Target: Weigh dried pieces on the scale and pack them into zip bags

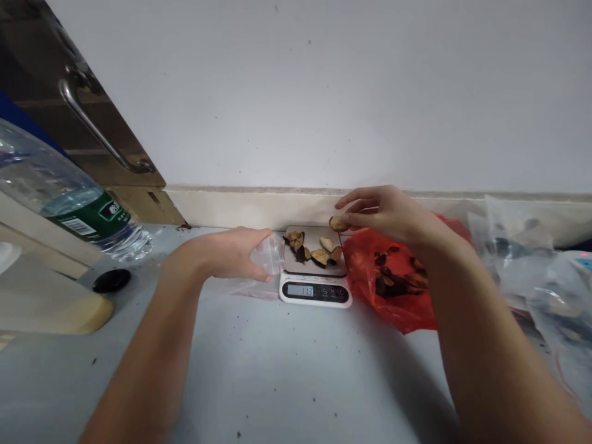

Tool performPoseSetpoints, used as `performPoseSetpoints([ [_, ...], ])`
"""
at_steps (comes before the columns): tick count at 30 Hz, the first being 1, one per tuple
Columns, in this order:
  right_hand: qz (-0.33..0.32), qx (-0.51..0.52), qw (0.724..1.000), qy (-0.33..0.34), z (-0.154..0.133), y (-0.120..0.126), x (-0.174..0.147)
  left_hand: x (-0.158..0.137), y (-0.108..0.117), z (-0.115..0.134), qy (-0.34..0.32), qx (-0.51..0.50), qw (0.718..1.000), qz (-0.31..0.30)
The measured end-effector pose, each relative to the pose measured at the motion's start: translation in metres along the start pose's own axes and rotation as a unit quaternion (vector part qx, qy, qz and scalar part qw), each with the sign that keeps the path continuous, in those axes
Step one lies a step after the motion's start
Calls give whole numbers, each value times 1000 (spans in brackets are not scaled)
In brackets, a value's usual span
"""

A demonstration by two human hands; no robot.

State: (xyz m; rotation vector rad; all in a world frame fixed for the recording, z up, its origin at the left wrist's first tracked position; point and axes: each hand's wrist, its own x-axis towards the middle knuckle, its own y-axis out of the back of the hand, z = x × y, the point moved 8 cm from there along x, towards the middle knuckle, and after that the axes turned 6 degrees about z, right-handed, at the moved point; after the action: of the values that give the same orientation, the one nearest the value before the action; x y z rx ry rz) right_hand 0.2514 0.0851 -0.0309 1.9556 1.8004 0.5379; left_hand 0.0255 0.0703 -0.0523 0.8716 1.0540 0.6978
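Pale grey, flat counter [259, 382] carries a white rectangular digital scale [319, 293]. Left hand [231, 253]: fingers spread apart against a clear plastic bag [271, 256]. Right hand [383, 213]: fingers clamped on a brown, rounded slice [337, 223] at the scale's rear.

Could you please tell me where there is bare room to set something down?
Dark specks aside, the table is bare in front of the scale, between the left forearm and the right forearm. It is crowded right of the scale, with the red bag and clear bags, and far left around the bottle and black disc.
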Motion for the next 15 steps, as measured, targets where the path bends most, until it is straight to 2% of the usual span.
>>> performPoseSetpoints([
  [10,-48,-39,998,6,1,-40,6,0,1,1,-13,3,1000,6],
  [15,-57,-46,997,21,6,-46,9,0,2,4,-15,-2,1000,10],
])
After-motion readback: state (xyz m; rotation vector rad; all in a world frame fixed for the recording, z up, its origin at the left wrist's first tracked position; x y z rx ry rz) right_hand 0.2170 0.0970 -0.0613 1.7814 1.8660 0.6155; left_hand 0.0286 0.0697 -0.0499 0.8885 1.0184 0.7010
